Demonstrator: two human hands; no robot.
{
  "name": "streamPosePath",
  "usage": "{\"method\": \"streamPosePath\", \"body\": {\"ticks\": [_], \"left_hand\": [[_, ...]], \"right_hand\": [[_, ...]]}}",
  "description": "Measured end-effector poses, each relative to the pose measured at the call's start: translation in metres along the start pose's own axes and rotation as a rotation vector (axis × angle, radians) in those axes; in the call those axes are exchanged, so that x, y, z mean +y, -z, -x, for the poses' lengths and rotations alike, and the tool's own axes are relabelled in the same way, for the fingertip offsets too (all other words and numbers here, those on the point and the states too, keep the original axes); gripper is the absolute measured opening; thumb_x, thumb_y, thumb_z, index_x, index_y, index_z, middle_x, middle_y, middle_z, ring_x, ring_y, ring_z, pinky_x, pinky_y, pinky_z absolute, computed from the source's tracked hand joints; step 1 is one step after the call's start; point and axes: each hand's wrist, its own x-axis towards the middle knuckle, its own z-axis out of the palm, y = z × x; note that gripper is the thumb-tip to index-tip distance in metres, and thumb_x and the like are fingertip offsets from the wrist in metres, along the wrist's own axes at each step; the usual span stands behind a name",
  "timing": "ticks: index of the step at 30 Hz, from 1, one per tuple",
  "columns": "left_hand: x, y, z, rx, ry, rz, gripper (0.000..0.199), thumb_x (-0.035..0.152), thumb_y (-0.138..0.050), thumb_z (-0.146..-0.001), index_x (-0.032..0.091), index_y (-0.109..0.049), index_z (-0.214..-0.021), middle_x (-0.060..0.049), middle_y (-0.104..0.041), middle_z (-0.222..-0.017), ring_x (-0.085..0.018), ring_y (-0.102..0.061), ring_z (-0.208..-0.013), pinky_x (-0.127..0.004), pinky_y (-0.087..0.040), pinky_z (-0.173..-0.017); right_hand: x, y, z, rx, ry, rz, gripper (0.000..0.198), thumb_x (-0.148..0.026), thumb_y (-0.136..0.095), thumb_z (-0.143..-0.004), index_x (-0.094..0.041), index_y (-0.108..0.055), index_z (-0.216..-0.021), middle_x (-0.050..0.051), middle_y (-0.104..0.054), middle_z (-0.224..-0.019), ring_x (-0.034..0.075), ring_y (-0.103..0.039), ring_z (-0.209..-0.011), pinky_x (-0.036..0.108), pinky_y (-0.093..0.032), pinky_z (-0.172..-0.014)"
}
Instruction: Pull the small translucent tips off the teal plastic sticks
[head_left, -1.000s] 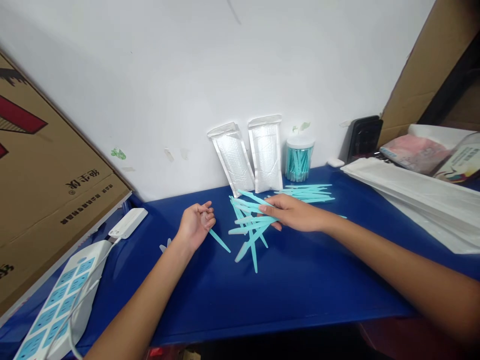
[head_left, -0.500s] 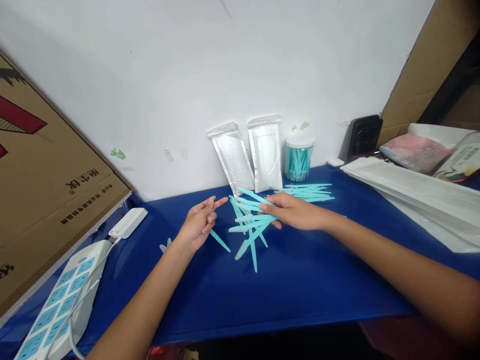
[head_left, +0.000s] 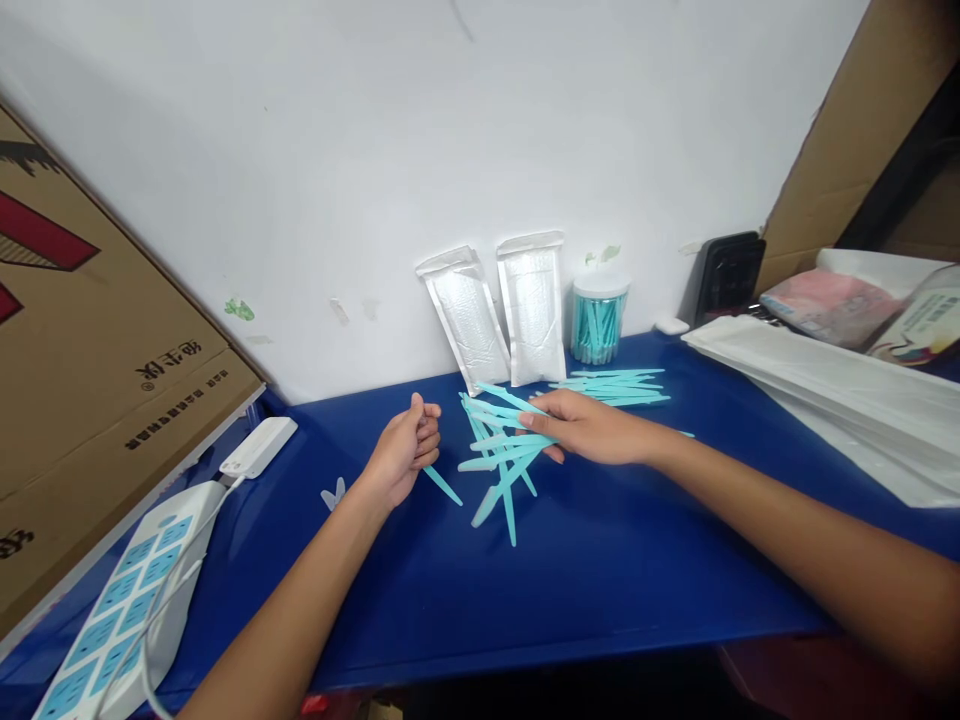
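My right hand [head_left: 581, 428] pinches several turquoise eyebrow razors [head_left: 499, 420] between thumb and fingers, fanned out toward the left. Beneath the fan, more razors lie crossed on the blue table [head_left: 600, 560]. My left hand [head_left: 405, 450] is closed in a loose fist with the thumb up, and I see nothing in it. One turquoise razor [head_left: 442, 485] pokes out from below that fist, lying on the table. Two small translucent pieces [head_left: 333, 493] rest left of my left wrist. Behind my right hand lies another pile of razors [head_left: 619, 386].
Two silvery bubble mailers [head_left: 531, 310] lean on the wall beside a clear jar [head_left: 598, 320] full of turquoise razors. A power strip [head_left: 135, 600] with cables and a cardboard box [head_left: 105, 340] stand at left. White plastic bags [head_left: 825, 390] lie at right.
My left hand has curled its outstretched index finger into a fist. The right hand still grips the razors, almost unmoved.
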Motion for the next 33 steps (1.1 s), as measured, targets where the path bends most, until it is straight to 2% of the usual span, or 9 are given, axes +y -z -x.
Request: {"method": "streamPosePath", "body": {"ticks": [3, 8, 11, 14, 18, 22, 28, 33], "left_hand": [[0.0022, -0.0010, 0.0012, -0.014, -0.032, 0.000, 0.040, 0.046, -0.074, -0.090, 0.011, -0.066, -0.107, 0.006, -0.040, -0.070, -0.003, -0.023, -0.047, -0.015, -0.021, -0.038], [0.0061, -0.0029, 0.0021, -0.060, -0.084, -0.057, 0.043, 0.035, -0.078, -0.088, 0.013, -0.070, -0.124, 0.001, -0.051, -0.084, -0.001, -0.024, -0.049, -0.016, -0.022, -0.041], [0.0053, -0.0025, 0.0015, -0.030, -0.131, -0.149, 0.047, 0.038, -0.083, -0.082, 0.015, -0.073, -0.122, -0.002, -0.061, -0.085, -0.001, -0.023, -0.049, -0.018, -0.020, -0.042], [0.0028, -0.0013, 0.0004, 0.030, -0.141, -0.245, 0.044, 0.044, -0.086, -0.077, 0.015, -0.078, -0.109, -0.008, -0.071, -0.092, -0.001, -0.025, -0.049, -0.019, -0.018, -0.043], [-0.0004, -0.0004, -0.0009, 0.072, -0.191, -0.326, 0.041, 0.048, -0.087, -0.074, 0.014, -0.080, -0.097, -0.008, -0.074, -0.083, -0.001, -0.026, -0.047, -0.022, -0.016, -0.044], [-0.0019, -0.0014, -0.0009, 0.064, -0.258, -0.417, 0.041, 0.051, -0.082, -0.078, 0.016, -0.082, -0.100, -0.009, -0.075, -0.085, -0.002, -0.025, -0.046, -0.024, -0.015, -0.044], [-0.0008, -0.0027, 0.0010, 0.037, -0.299, -0.528, 0.043, 0.052, -0.075, -0.086, 0.020, -0.080, -0.114, -0.008, -0.075, -0.093, -0.003, -0.024, -0.047, -0.023, -0.019, -0.045], [0.0011, -0.0035, 0.0021, -0.002, -0.376, -0.616, 0.040, 0.050, -0.073, -0.088, 0.018, -0.081, -0.110, -0.007, -0.072, -0.090, -0.004, -0.026, -0.048, -0.024, -0.018, -0.044]], "right_hand": [[-0.0023, -0.0001, 0.0008, -0.010, -0.007, -0.008, 0.049, -0.061, -0.045, -0.101, -0.018, -0.066, -0.100, -0.002, -0.060, -0.061, 0.015, -0.052, -0.059, 0.028, -0.041, -0.063], [-0.0035, -0.0001, 0.0017, -0.046, 0.067, -0.018, 0.052, -0.064, -0.046, -0.099, -0.019, -0.059, -0.077, -0.002, -0.057, -0.059, 0.013, -0.048, -0.055, 0.029, -0.041, -0.066], [-0.0031, 0.0003, 0.0015, -0.070, 0.119, -0.011, 0.059, -0.066, -0.042, -0.101, -0.019, -0.055, -0.067, -0.001, -0.056, -0.059, 0.012, -0.046, -0.055, 0.028, -0.040, -0.066], [-0.0045, 0.0008, 0.0021, -0.116, 0.122, 0.009, 0.066, -0.068, -0.038, -0.101, -0.017, -0.055, -0.061, -0.001, -0.054, -0.058, 0.011, -0.042, -0.052, 0.027, -0.038, -0.062], [-0.0068, 0.0010, 0.0042, -0.154, 0.075, 0.001, 0.066, -0.068, -0.040, -0.101, -0.017, -0.057, -0.064, -0.001, -0.056, -0.059, 0.010, -0.041, -0.052, 0.025, -0.035, -0.058], [-0.0047, 0.0013, 0.0048, -0.184, 0.074, -0.005, 0.064, -0.067, -0.043, -0.100, -0.017, -0.057, -0.064, -0.001, -0.056, -0.059, 0.010, -0.040, -0.051, 0.025, -0.034, -0.056], [-0.0011, 0.0012, 0.0034, -0.182, 0.061, 0.005, 0.062, -0.066, -0.041, -0.101, -0.017, -0.057, -0.066, 0.000, -0.059, -0.060, 0.010, -0.042, -0.052, 0.026, -0.035, -0.057], [-0.0001, 0.0011, 0.0037, -0.202, 0.055, 0.013, 0.062, -0.064, -0.039, -0.102, -0.017, -0.056, -0.065, 0.000, -0.060, -0.061, 0.010, -0.041, -0.052, 0.026, -0.036, -0.058]]}}
